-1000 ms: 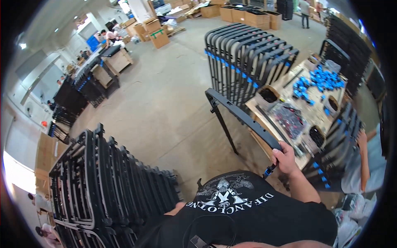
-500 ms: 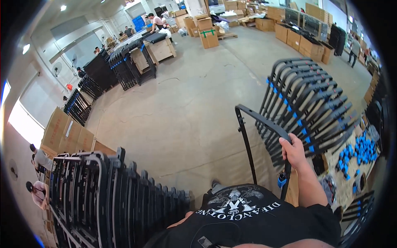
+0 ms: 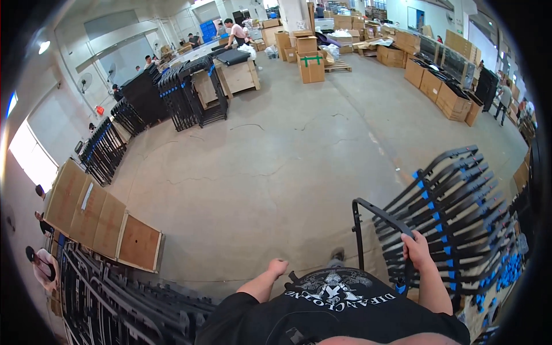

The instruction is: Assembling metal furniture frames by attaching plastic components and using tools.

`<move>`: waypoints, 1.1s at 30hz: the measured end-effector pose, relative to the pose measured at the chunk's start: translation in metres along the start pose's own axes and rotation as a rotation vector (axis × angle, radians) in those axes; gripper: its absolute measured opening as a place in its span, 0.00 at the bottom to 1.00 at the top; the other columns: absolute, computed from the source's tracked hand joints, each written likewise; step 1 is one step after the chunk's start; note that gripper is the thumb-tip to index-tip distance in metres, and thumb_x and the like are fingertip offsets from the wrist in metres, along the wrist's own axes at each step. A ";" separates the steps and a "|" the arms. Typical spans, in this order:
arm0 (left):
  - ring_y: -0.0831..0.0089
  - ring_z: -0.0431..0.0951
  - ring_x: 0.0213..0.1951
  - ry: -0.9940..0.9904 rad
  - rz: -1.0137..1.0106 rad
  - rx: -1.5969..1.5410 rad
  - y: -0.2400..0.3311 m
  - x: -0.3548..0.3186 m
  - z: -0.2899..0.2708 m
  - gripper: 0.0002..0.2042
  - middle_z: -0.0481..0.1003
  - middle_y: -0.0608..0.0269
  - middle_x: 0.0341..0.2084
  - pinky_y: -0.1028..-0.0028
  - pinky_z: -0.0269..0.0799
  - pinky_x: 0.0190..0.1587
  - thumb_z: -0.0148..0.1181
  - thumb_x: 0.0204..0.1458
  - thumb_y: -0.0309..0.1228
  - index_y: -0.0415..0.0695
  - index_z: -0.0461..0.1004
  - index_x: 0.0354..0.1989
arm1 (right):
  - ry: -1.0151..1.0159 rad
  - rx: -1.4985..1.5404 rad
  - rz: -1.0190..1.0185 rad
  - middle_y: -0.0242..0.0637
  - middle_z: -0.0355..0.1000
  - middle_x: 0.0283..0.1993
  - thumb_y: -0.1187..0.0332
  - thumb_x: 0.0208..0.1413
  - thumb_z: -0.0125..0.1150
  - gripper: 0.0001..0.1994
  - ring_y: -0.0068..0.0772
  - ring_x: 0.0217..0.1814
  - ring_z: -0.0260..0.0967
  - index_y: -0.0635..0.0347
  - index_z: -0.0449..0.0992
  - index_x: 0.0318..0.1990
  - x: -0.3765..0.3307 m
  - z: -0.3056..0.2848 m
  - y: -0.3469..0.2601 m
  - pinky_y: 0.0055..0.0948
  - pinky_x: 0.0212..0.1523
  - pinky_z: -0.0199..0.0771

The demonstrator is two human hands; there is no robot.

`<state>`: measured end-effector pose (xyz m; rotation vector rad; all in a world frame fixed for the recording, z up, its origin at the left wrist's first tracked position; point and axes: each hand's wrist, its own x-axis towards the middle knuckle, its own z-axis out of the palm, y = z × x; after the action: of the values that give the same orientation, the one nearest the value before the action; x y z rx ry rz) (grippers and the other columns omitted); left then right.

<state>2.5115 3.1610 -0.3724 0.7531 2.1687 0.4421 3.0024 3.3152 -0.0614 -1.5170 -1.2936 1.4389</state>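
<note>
Head view showed my right hand (image 3: 418,248) clenched around the top bar of a black metal frame (image 3: 368,214), which stood upright just ahead of my body over the concrete floor (image 3: 276,167). My left hand (image 3: 278,267) hung free in a loose fist, touching nothing. A stack of similar frames (image 3: 454,213) with blue clips leaned just right of the one I gripped.

A cracked concrete floor (image 3: 287,161) is seen, on which a rack of black frames (image 3: 454,213) stands just beside the right hand (image 3: 417,250); flattened cardboard (image 3: 98,215) lies well left of the left hand (image 3: 278,267).
</note>
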 end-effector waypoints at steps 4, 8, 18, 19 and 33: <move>0.53 0.83 0.49 -0.181 0.031 0.204 0.024 0.072 -0.001 0.23 0.83 0.48 0.46 0.61 0.78 0.54 0.64 0.49 0.49 0.48 0.84 0.49 | 0.001 -0.037 0.042 0.29 0.65 0.18 0.63 0.62 0.65 0.12 0.22 0.13 0.61 0.61 0.71 0.35 0.093 0.031 -0.001 0.26 0.15 0.62; 0.51 0.81 0.52 -0.243 -0.188 0.370 -0.019 0.124 -0.006 0.24 0.82 0.50 0.46 0.58 0.77 0.53 0.52 0.59 0.57 0.55 0.84 0.50 | 0.000 0.033 0.173 0.29 0.64 0.16 0.62 0.62 0.65 0.13 0.22 0.12 0.61 0.61 0.72 0.37 0.199 0.044 -0.015 0.25 0.14 0.62; 0.52 0.81 0.51 -0.313 0.148 0.151 0.107 0.271 -0.088 0.23 0.83 0.50 0.46 0.58 0.77 0.52 0.56 0.57 0.55 0.53 0.84 0.48 | 0.143 0.089 -0.094 0.26 0.63 0.16 0.59 0.66 0.63 0.14 0.20 0.12 0.59 0.58 0.69 0.34 0.447 0.022 -0.177 0.23 0.13 0.59; 0.54 0.82 0.52 -0.282 -0.038 0.356 0.157 0.284 -0.099 0.24 0.83 0.51 0.46 0.60 0.77 0.53 0.59 0.53 0.54 0.49 0.85 0.47 | 0.172 0.087 -0.139 0.26 0.62 0.16 0.59 0.68 0.61 0.14 0.19 0.11 0.59 0.57 0.68 0.34 0.464 0.024 -0.186 0.22 0.13 0.59; 0.51 0.80 0.55 -0.478 0.072 0.604 0.403 0.666 -0.164 0.24 0.82 0.47 0.49 0.57 0.74 0.58 0.56 0.53 0.51 0.45 0.85 0.45 | 0.623 0.233 -0.366 0.24 0.58 0.18 0.63 0.73 0.53 0.09 0.15 0.15 0.55 0.60 0.70 0.45 0.633 0.038 -0.194 0.20 0.16 0.59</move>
<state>2.1888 3.8853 -0.4310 1.1290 1.8158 -0.3570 2.8619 3.9630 -0.0816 -1.3323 -0.9167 0.7611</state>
